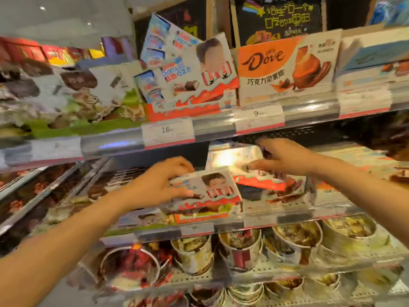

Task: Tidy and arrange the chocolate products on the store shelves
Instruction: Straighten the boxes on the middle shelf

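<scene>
On the middle shelf lies a white and red chocolate box (pixel 212 191) with a child's picture. My left hand (pixel 163 180) grips its left end, fingers curled over the top edge and thumb underneath. My right hand (pixel 281 158) reaches further back on the same shelf, fingers spread, and touches another white and red chocolate box (pixel 261 181) lying flat behind the first. More boxes of the same kind (pixel 194 85) stand and lean on the upper shelf.
An orange Dove box (pixel 285 69) stands on the upper shelf right of the leaning boxes. Price tags (pixel 168 131) line the shelf rail. Round tubs (pixel 239 247) fill the lower shelf. Dark chocolate packs (pixel 44 189) lie at the left.
</scene>
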